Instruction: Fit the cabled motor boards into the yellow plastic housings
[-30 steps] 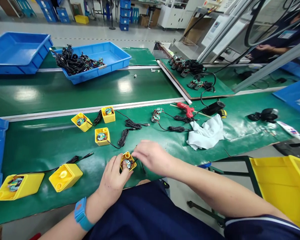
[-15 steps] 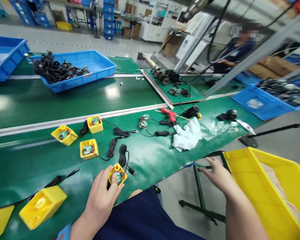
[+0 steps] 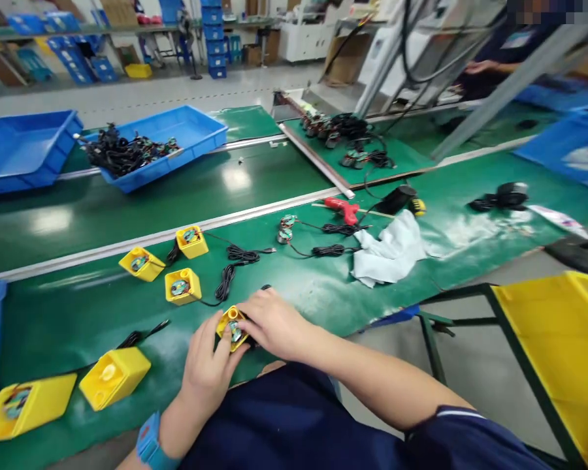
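Though the white strip's (image 3: 558,220) print blurs, hands (image 3: 206,360) (image 3: 278,328) share a yellow case (image 3: 232,314), left gripping, right's clasp unclear.

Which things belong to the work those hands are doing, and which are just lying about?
Apparently involved:
small open yellow plastic box, held in the left hand, right hand at its opening
small green circuit board inside it
similar yellow plastic boxes nearby

Apparently just lying about:
crumpled white cloth
red pistol-shaped tool, perhaps used too
background stack of blue plastic crates
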Demonstrator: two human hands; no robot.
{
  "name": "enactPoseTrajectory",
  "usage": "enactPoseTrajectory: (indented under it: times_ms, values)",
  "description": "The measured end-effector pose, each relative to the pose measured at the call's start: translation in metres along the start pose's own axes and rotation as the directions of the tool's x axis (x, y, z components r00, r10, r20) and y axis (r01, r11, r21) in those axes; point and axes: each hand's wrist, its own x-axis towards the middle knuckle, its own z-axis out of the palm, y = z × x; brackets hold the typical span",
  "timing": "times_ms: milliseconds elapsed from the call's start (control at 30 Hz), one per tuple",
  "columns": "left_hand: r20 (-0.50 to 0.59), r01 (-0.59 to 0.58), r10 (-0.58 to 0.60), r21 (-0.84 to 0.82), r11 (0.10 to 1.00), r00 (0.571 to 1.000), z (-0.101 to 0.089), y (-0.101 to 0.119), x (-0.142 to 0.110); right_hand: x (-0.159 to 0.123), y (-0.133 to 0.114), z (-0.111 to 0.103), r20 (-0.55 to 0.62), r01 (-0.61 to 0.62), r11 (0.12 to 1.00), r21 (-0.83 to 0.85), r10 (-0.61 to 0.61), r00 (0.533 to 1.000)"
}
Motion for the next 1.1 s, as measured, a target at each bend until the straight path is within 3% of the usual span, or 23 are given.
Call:
enactPoseTrajectory:
  times_ms: [133, 333, 467, 567, 767, 900, 1100]
  values:
    - [0.013, 0.032, -0.032, -0.017, 0.999, 0.999, 0.0, 0.003, -0.004, -0.006, 0.008, 0.006, 0.001, -0.115, 0.972, 0.207, 0.117, 0.993]
    - [0.027, 0.077, -0.075, -0.1, 0.992, 0.997, 0.003, 0.0, -0.01, -0.014, 0.015, 0.012, -0.142, -0.182, 0.907, 0.38, 0.252, 0.957]
    - [0.024, 0.068, -0.066, -0.124, 0.99, 0.998, 0.001, -0.003, -0.012, -0.016, 0.014, 0.011, -0.27, -0.081, 0.944, 0.319, 0.172, 0.947]
    - [0.041, 0.032, -0.026, -0.138, 0.99, 0.999, -0.003, -0.006, -0.012, -0.02, 0.011, 0.006, -0.285, 0.029, 0.963, 0.266, 0.049, 0.957]
    - [0.104, -0.064, 0.085, -0.185, 0.981, 0.991, -0.01, -0.013, -0.01, -0.024, 0.01, 0.005, -0.226, 0.132, 0.97, 0.206, -0.084, 0.971]
    - [0.093, -0.074, 0.092, -0.18, 0.981, 0.991, -0.011, -0.013, -0.007, -0.025, 0.01, 0.011, -0.169, 0.185, 0.981, 0.065, -0.172, 0.97]
    - [0.11, -0.097, 0.116, -0.162, 0.982, 0.987, -0.012, -0.013, -0.005, -0.014, -0.001, -0.004, 0.129, 0.232, 0.946, -0.225, -0.208, 0.97]
